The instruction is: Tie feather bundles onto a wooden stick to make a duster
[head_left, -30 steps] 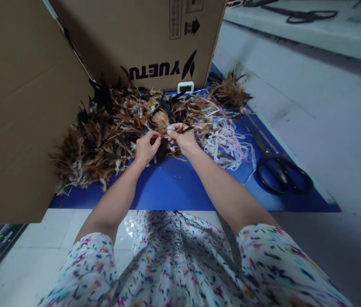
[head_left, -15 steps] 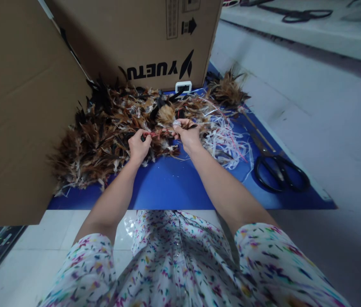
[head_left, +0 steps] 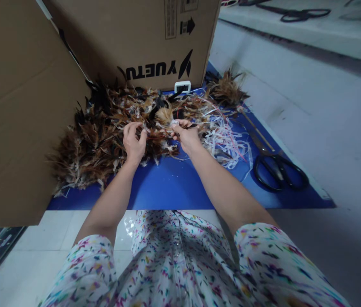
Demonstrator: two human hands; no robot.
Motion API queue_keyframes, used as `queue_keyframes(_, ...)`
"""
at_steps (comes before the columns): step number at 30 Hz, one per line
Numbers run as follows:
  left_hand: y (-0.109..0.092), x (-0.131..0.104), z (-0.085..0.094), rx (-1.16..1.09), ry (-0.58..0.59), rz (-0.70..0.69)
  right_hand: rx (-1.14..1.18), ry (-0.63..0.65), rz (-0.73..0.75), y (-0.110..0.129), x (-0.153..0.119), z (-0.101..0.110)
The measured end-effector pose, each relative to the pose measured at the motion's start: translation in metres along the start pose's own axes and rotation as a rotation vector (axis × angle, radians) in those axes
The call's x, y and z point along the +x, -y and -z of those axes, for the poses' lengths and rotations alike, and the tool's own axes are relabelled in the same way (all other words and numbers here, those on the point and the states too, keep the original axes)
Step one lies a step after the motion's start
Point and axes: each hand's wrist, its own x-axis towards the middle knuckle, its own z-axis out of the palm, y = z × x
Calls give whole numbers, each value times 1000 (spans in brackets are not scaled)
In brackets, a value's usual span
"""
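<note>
My left hand (head_left: pixel 135 143) is at the middle of the brown and black feather pile (head_left: pixel 94 145), thumb and fingers apart, its fingertips at the feathers. Nothing shows plainly between them. My right hand (head_left: pixel 187 135) is closed on a feather bunch (head_left: pixel 164 115) with a fluffy tan tuft and a whitish bound base; dark quills stick out past its fingers. A tangle of white and red plastic strips (head_left: pixel 227 138) lies just right of this hand. Feathers and fingers partly hide the near end of the bunch.
Large black-handled scissors (head_left: pixel 281 172) lie on the blue table (head_left: pixel 170 183) at the right, beside a thin stick (head_left: pixel 260 130). A feather tuft (head_left: pixel 228 90) lies behind. Cardboard boxes (head_left: pixel 148 38) wall the back and left, with a small white-framed device (head_left: pixel 182 87) before them.
My left hand has let go of the red string it pinched, and its fingers have spread and shifted slightly left. My right hand keeps its hold on the feather bunch almost in place.
</note>
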Motion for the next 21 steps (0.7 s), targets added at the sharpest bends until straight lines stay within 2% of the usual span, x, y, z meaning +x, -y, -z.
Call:
queue_keyframes(5,-18,-6,1,-65,164,-120,-50,90,0,-2,-6,-4)
queue_keyframes(8,-15,-7,-2,-61,247,-168,-70,108,-10,-3,-8,-5)
queue_keyframes(11,-10,-6,-3,-49,239,-159,-53,105,-35,-1,-9,-5)
queue_keyframes(14,-7,-4,-3,-71,182,-46,-29,74,-57,1,-7,-5)
queue_keyframes(18,-1,-1,-5,-172,123,241,-33,39,-89,3,-4,-1)
queue_keyframes(21,6,2,-9,-282,58,387,-33,55,-105,3,-3,3)
